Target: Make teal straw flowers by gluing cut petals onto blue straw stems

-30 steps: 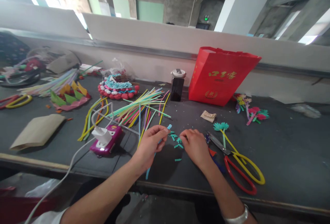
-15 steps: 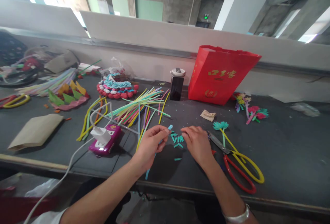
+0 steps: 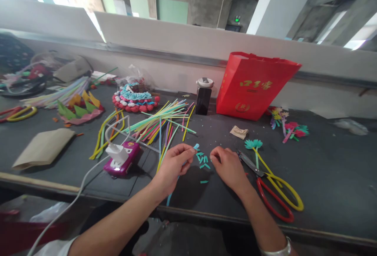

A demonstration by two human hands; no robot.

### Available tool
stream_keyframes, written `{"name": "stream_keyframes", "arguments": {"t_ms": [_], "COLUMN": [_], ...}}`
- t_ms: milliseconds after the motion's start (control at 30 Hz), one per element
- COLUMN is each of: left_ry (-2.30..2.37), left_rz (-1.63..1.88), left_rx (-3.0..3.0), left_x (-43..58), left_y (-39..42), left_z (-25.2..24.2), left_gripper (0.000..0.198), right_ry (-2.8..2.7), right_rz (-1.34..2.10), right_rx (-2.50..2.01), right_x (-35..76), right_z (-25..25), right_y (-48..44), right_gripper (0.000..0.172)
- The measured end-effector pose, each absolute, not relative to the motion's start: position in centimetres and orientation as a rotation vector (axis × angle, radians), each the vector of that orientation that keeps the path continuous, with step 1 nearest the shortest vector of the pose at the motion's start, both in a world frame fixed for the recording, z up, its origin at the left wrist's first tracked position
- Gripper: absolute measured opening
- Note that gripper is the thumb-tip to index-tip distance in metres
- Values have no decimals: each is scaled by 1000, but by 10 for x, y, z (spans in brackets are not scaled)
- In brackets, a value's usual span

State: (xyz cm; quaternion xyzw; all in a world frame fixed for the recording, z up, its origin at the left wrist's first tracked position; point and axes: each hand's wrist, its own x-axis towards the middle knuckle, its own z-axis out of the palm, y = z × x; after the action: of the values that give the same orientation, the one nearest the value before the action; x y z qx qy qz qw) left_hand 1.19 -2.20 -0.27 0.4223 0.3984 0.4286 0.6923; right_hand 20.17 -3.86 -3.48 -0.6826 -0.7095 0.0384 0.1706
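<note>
Between its thumb and fingertips, my left hand pinches a thin blue pipe cleaner. Its blue tip pokes out above the thumb, and the other end runs down below the palm. Several short teal pieces lie on the dark table between my hands, with one teal piece apart, closer to the front. Just right of them, my right hand is closed with thumb and fingertips together; what they hold, if anything, is hidden. Scissors with red and yellow handles rest beside it, near a teal flower.
A bundle of coloured pipe cleaners lies behind my left hand. To the left are a purple power socket with a white cable and a brown paper packet. Behind stand a phone against a cup and a red bag.
The fingers of my right hand have drawn together and shifted slightly away from the teal pieces. My left hand keeps its pinch on the blue pipe cleaner. The view has moved a little.
</note>
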Motion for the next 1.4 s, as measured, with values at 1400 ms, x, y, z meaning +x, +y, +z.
{"name": "stream_keyframes", "arguments": {"t_ms": [1400], "left_ry": [889], "left_rz": [955], "left_rx": [951], "left_x": [11], "left_y": [-21], "left_z": [-5], "left_gripper": [22], "right_ry": [-2049], "right_rz": [135], "right_rx": [-1669], "right_x": [183], "right_z": [-45], "right_y": [-38], "right_gripper": [13]}}
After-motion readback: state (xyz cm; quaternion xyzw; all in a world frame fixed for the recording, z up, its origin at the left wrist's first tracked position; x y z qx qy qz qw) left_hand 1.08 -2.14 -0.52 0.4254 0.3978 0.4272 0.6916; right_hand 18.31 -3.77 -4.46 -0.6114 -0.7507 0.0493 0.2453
